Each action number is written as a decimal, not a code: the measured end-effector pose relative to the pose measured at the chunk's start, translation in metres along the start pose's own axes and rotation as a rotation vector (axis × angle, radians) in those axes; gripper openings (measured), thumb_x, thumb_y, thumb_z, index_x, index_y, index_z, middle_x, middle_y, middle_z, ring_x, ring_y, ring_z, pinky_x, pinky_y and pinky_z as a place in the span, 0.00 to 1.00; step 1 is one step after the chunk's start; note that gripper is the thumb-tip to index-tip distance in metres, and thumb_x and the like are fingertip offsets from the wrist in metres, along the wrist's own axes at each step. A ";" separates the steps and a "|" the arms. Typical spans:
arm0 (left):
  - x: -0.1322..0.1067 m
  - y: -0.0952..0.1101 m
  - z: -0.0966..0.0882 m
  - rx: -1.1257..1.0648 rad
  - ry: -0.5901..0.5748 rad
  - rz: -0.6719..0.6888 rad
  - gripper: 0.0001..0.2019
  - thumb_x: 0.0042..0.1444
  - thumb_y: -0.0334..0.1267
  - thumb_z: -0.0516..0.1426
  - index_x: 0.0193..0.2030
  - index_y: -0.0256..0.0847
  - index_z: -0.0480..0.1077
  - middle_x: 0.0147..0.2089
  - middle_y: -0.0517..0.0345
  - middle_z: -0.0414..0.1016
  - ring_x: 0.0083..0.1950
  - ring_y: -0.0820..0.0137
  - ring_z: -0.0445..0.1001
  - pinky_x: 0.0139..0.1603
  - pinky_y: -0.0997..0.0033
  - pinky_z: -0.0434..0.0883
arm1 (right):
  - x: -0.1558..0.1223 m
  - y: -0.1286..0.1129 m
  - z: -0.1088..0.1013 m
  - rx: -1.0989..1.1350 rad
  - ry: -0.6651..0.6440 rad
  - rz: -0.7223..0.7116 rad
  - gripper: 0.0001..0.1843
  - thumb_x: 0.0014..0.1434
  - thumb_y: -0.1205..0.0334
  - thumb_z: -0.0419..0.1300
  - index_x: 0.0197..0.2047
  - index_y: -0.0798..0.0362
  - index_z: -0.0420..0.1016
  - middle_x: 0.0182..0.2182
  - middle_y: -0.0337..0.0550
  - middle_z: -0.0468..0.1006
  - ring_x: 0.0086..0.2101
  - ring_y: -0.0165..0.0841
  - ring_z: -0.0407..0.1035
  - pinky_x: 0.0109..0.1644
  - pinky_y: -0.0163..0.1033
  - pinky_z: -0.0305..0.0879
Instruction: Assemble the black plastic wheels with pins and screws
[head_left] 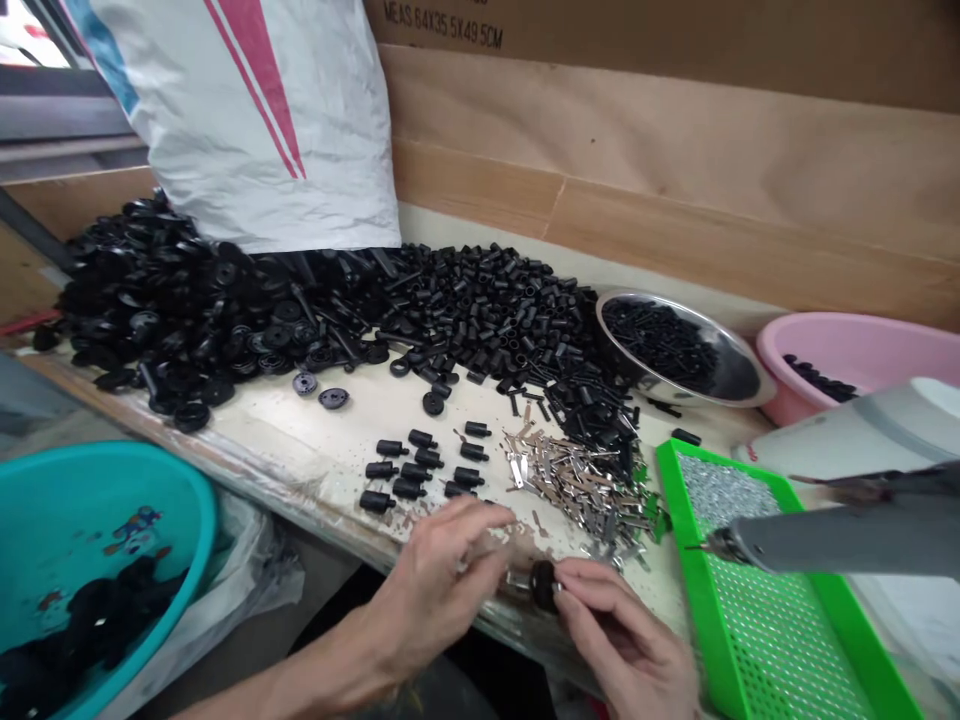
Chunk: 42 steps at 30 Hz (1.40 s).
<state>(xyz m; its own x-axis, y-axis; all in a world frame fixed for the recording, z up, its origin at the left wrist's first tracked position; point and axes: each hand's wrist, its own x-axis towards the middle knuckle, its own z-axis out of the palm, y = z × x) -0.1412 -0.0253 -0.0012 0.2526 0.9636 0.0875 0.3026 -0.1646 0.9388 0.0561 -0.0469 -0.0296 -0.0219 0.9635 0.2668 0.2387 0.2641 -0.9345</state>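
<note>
My right hand point(626, 635), at the table's front edge, pinches a small black round part point(544, 586) between thumb and fingertips. A shiny piece shows at its left side, too blurred to name. My left hand point(446, 570) is just left of it, thumb and forefinger apart, the fingertips slightly smeared by motion; I see nothing held there. Beyond my left hand several black cylinders with narrow stubs point(415, 472) lie in short rows. Flat metal strips point(574, 480) are heaped beyond my hands, next to a pile of thin black pieces point(600, 420).
Black tubes point(487, 310) and black round parts point(217, 320) are piled behind, below a white sack point(300, 120). A steel bowl point(739, 385), pink basin point(795, 335), green tray point(731, 650) of screws and grey powered screwdriver point(825, 540) stand right. A teal basin point(191, 480) is left.
</note>
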 end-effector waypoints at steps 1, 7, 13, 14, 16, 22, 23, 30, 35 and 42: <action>0.004 -0.002 -0.001 0.182 0.031 0.111 0.15 0.59 0.26 0.51 0.50 0.39 0.70 0.43 0.52 0.72 0.43 0.67 0.68 0.45 0.65 0.68 | 0.000 0.000 -0.001 0.018 0.025 0.032 0.06 0.53 0.69 0.65 0.32 0.49 0.82 0.34 0.44 0.81 0.33 0.32 0.77 0.35 0.30 0.74; 0.028 -0.010 0.004 0.813 -0.217 0.229 0.13 0.55 0.22 0.50 0.44 0.37 0.69 0.47 0.48 0.70 0.48 0.58 0.61 0.50 0.55 0.64 | 0.004 -0.004 -0.009 0.095 0.092 0.165 0.03 0.53 0.66 0.66 0.29 0.50 0.82 0.35 0.46 0.81 0.33 0.35 0.77 0.31 0.31 0.75; 0.033 -0.005 0.000 0.336 -0.158 0.125 0.09 0.60 0.28 0.50 0.44 0.39 0.70 0.41 0.51 0.71 0.45 0.62 0.64 0.47 0.61 0.64 | 0.007 -0.003 -0.018 0.139 0.200 0.159 0.01 0.52 0.66 0.68 0.30 0.51 0.82 0.34 0.46 0.80 0.27 0.32 0.74 0.25 0.32 0.74; 0.032 -0.003 -0.002 0.133 -0.163 0.045 0.09 0.61 0.31 0.51 0.45 0.39 0.69 0.39 0.53 0.72 0.42 0.64 0.66 0.44 0.63 0.65 | 0.008 -0.005 -0.019 0.143 0.210 0.155 0.01 0.52 0.66 0.68 0.30 0.51 0.82 0.35 0.46 0.80 0.26 0.31 0.74 0.24 0.31 0.74; 0.031 0.002 -0.005 -0.308 -0.218 -0.133 0.09 0.62 0.36 0.53 0.48 0.40 0.68 0.38 0.55 0.73 0.35 0.69 0.68 0.37 0.68 0.66 | 0.013 -0.012 -0.022 0.125 0.208 0.143 0.02 0.52 0.66 0.67 0.31 0.50 0.82 0.35 0.44 0.79 0.24 0.28 0.72 0.24 0.31 0.74; 0.021 0.010 -0.002 -0.903 -0.266 -0.323 0.12 0.58 0.38 0.59 0.48 0.37 0.68 0.39 0.54 0.73 0.30 0.76 0.69 0.29 0.76 0.62 | 0.027 -0.035 -0.023 0.002 0.069 0.061 0.04 0.54 0.67 0.65 0.32 0.49 0.81 0.36 0.43 0.78 0.25 0.29 0.73 0.25 0.31 0.73; 0.020 0.010 -0.001 -0.900 -0.255 -0.327 0.12 0.58 0.37 0.60 0.48 0.37 0.69 0.37 0.55 0.73 0.29 0.76 0.69 0.30 0.76 0.63 | 0.027 -0.036 -0.023 -0.024 0.057 0.049 0.04 0.55 0.67 0.65 0.32 0.49 0.81 0.36 0.43 0.78 0.25 0.28 0.72 0.25 0.31 0.73; 0.015 0.013 -0.006 -0.813 -0.081 -0.262 0.11 0.58 0.37 0.60 0.47 0.39 0.71 0.39 0.55 0.74 0.31 0.76 0.69 0.33 0.74 0.65 | 0.028 -0.039 -0.017 -0.240 0.037 -0.066 0.04 0.55 0.67 0.64 0.34 0.49 0.80 0.36 0.44 0.79 0.32 0.32 0.74 0.30 0.31 0.73; 0.014 0.016 0.001 -0.885 -0.146 -0.247 0.10 0.58 0.36 0.59 0.47 0.38 0.72 0.33 0.56 0.74 0.33 0.73 0.72 0.35 0.73 0.67 | 0.031 -0.039 -0.005 -0.033 0.028 -0.007 0.05 0.55 0.68 0.65 0.33 0.48 0.80 0.36 0.44 0.77 0.33 0.32 0.74 0.29 0.31 0.73; 0.013 0.013 0.005 -0.965 -0.099 -0.284 0.13 0.57 0.36 0.61 0.49 0.36 0.71 0.32 0.56 0.73 0.33 0.73 0.71 0.36 0.73 0.66 | 0.030 -0.031 -0.002 0.015 0.102 0.015 0.04 0.55 0.68 0.65 0.33 0.48 0.80 0.37 0.44 0.76 0.35 0.32 0.73 0.29 0.30 0.72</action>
<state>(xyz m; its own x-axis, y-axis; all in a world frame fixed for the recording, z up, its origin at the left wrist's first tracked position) -0.1292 -0.0164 0.0109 0.3748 0.9117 -0.1683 -0.4985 0.3513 0.7925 0.0499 -0.0262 0.0076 0.0808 0.9580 0.2751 0.2241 0.2515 -0.9416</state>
